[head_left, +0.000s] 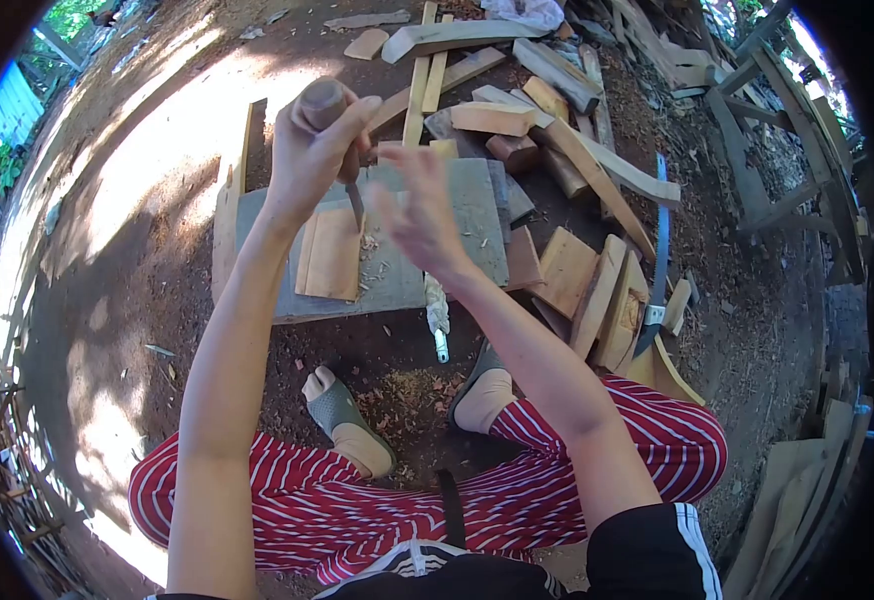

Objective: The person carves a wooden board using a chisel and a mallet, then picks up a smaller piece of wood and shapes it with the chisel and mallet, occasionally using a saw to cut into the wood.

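Note:
My left hand (307, 160) is closed around the wooden handle of a chisel (355, 205), with its round butt end facing up. The metal blade points down at the right edge of a light wooden board (327, 262). This board lies on a low grey work surface (467, 230), and small shavings are scattered beside it. To the right of the chisel, my right hand (419, 212) hovers over the work surface, its fingers apart and slightly blurred, holding nothing. A handle wrapped in white material (437, 318) sticks out past the near edge of the surface.
Wood offcuts (569, 268) and longer pieces are piled behind and right of the work surface. A handsaw (660, 250) leans among them, blade up. A wooden frame (777, 160) stands far right. My sandaled feet (352, 425) rest on the dirt ground near the surface.

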`<state>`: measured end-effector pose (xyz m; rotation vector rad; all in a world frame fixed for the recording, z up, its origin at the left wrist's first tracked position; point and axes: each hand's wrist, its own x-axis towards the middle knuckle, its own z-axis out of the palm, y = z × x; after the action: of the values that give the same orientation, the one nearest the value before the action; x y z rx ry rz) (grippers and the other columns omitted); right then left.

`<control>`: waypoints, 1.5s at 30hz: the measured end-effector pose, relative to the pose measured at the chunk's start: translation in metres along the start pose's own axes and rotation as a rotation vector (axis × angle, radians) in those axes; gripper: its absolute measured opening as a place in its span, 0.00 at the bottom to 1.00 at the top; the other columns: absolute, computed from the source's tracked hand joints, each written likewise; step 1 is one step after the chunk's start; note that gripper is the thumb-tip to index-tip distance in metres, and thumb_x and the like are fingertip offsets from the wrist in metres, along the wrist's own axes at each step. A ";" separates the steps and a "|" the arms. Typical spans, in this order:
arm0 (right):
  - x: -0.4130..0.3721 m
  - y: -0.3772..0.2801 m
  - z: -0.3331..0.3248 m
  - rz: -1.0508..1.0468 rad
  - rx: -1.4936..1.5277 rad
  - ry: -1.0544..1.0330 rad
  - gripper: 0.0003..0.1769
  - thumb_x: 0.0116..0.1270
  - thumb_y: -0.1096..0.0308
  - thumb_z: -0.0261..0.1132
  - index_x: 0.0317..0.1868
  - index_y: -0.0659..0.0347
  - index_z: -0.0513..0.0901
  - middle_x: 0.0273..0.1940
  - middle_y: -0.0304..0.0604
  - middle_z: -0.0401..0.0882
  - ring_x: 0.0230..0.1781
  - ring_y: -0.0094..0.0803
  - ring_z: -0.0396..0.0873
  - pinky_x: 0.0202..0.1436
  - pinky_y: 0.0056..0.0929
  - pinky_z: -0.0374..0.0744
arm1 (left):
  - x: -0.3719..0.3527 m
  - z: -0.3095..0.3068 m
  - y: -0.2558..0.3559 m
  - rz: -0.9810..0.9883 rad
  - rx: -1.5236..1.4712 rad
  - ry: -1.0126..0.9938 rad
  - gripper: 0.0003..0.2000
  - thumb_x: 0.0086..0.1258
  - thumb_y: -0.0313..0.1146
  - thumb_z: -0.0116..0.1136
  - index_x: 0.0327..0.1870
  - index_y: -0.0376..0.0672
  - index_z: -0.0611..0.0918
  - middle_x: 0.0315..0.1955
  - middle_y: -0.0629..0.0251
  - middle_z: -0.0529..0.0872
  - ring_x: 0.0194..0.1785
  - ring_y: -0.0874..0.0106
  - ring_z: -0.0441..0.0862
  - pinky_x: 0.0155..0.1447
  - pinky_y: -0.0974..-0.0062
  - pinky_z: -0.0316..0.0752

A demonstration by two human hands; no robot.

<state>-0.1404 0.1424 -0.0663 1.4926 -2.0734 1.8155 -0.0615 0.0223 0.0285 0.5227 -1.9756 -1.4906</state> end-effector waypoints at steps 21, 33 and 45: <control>-0.031 0.196 -0.108 1.327 0.052 -0.258 0.33 0.67 0.44 0.63 0.63 0.57 0.72 0.60 0.46 0.75 0.58 0.39 0.72 0.55 0.47 0.70 | 0.005 0.041 -0.016 0.148 -0.079 0.182 0.08 0.68 0.32 0.64 0.28 0.42 0.79 0.15 0.74 0.74 0.18 0.84 0.69 0.24 0.82 0.63; -0.022 0.201 -0.130 1.086 -0.091 -0.201 0.27 0.58 0.57 0.74 0.53 0.64 0.80 0.42 0.42 0.82 0.37 0.28 0.79 0.39 0.29 0.78 | -0.003 0.010 -0.014 0.120 -0.282 0.251 0.09 0.70 0.31 0.58 0.28 0.41 0.77 0.14 0.72 0.71 0.18 0.82 0.67 0.26 0.81 0.63; -0.025 0.190 -0.126 0.863 -0.838 -0.504 0.38 0.58 0.43 0.68 0.59 0.65 0.75 0.56 0.62 0.78 0.59 0.56 0.78 0.62 0.47 0.76 | -0.002 0.017 -0.025 0.209 -0.201 0.195 0.08 0.67 0.31 0.64 0.28 0.39 0.79 0.15 0.72 0.74 0.17 0.83 0.69 0.24 0.81 0.64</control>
<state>-0.3163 0.2318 -0.1838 0.8937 -3.4115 0.3337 -0.0729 0.0286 0.0005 0.3489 -1.6552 -1.4290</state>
